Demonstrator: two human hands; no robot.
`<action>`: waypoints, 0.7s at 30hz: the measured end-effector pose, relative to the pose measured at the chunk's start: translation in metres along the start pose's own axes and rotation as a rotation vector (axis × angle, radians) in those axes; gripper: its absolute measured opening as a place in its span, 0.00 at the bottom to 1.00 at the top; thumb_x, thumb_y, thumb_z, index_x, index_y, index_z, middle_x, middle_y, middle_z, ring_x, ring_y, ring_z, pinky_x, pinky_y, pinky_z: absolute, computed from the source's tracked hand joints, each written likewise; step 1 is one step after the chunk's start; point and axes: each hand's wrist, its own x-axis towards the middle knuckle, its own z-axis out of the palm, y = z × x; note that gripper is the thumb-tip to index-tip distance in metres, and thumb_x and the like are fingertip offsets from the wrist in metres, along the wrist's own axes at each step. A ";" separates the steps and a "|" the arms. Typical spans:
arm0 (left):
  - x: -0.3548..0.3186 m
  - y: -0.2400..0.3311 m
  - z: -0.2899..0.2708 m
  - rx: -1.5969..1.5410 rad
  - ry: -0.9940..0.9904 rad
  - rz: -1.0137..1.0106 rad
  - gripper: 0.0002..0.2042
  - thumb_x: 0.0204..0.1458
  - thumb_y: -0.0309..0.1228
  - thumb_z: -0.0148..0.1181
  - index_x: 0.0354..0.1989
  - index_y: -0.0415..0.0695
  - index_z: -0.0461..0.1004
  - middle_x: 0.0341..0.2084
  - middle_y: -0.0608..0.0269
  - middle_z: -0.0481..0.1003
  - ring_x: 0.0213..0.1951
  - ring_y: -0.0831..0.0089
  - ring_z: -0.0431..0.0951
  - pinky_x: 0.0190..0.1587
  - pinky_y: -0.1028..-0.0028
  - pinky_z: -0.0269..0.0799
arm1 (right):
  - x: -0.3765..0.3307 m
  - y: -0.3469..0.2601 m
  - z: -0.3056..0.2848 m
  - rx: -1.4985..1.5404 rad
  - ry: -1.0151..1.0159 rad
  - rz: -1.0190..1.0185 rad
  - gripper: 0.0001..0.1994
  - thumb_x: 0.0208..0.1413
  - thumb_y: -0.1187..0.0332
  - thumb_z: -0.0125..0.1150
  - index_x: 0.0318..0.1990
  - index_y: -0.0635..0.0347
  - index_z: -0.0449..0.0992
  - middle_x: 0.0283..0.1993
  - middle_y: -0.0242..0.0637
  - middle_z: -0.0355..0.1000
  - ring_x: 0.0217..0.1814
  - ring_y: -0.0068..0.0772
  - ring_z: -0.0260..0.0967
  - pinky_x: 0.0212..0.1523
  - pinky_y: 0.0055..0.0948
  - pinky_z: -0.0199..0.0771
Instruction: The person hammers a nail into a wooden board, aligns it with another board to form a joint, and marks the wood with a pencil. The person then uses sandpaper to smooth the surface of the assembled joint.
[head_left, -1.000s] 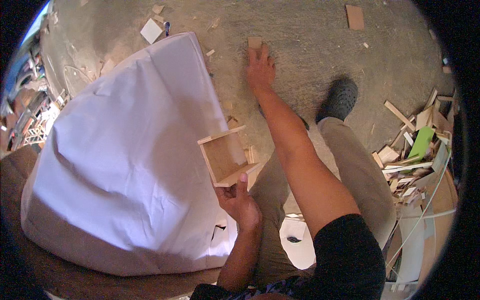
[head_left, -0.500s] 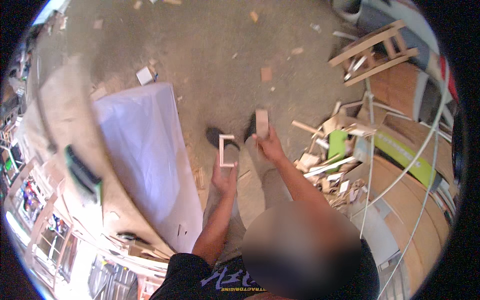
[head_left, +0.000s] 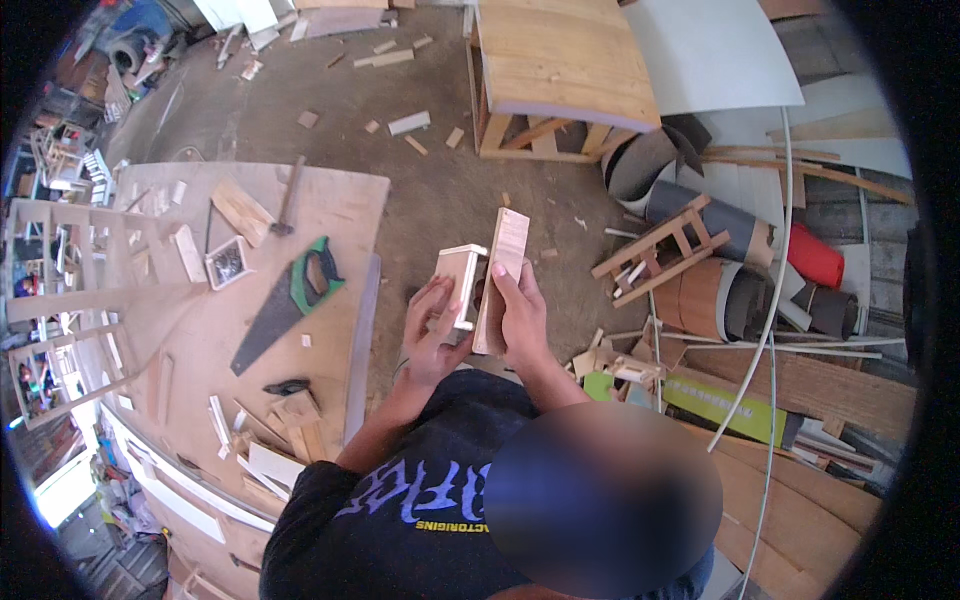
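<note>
In my left hand (head_left: 433,335) is a small wooden box frame (head_left: 459,272), tilted, with a flat panel on its left side and a pale three-sided rim facing right. My right hand (head_left: 523,312) grips a flat wooden board (head_left: 508,243) with its thumb across the front face. The board stands nearly upright, close beside the frame's right edge; I cannot tell whether the two touch. Both pieces are held up in front of my body, over the floor.
On the workbench (head_left: 345,195) at left lie a green-handled handsaw (head_left: 290,295), a hammer (head_left: 290,195), a small box of nails or screws (head_left: 229,262) and wood offcuts. A wooden table (head_left: 560,60) stands ahead. To the right are a small ladder-like frame (head_left: 665,250), rolled sheets (head_left: 640,165) and scrap wood.
The view has swung up and shows the workbench top and the far table. Both hands have come up and closer together, bringing the box frame and the board side by side.
</note>
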 end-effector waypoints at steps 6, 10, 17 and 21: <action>0.056 -0.020 -0.030 -0.145 0.110 0.085 0.35 0.48 0.25 0.76 0.68 0.44 0.72 0.67 0.42 0.73 0.69 0.40 0.73 0.72 0.41 0.66 | 0.031 -0.030 0.076 0.024 0.042 -0.047 0.15 0.72 0.65 0.58 0.61 0.56 0.68 0.56 0.36 0.75 0.55 0.28 0.73 0.56 0.33 0.75; 0.082 -0.039 -0.041 -0.071 0.124 0.126 0.36 0.50 0.25 0.75 0.70 0.40 0.69 0.67 0.41 0.73 0.69 0.42 0.74 0.71 0.41 0.67 | 0.046 -0.051 0.114 0.143 -0.065 -0.037 0.17 0.72 0.65 0.59 0.63 0.54 0.65 0.58 0.37 0.76 0.57 0.31 0.74 0.58 0.37 0.76; 0.125 -0.062 -0.043 -0.049 0.170 0.064 0.38 0.50 0.23 0.75 0.72 0.40 0.67 0.68 0.38 0.71 0.68 0.38 0.73 0.69 0.45 0.70 | 0.100 -0.067 0.155 0.089 -0.062 0.063 0.18 0.72 0.64 0.62 0.63 0.53 0.65 0.55 0.35 0.75 0.56 0.31 0.73 0.57 0.39 0.77; 0.155 -0.096 -0.027 0.080 0.226 0.095 0.39 0.50 0.21 0.74 0.72 0.40 0.65 0.68 0.35 0.71 0.68 0.36 0.73 0.68 0.47 0.73 | 0.159 -0.067 0.169 0.048 -0.128 0.086 0.18 0.71 0.63 0.62 0.63 0.52 0.67 0.55 0.34 0.74 0.55 0.31 0.73 0.56 0.39 0.76</action>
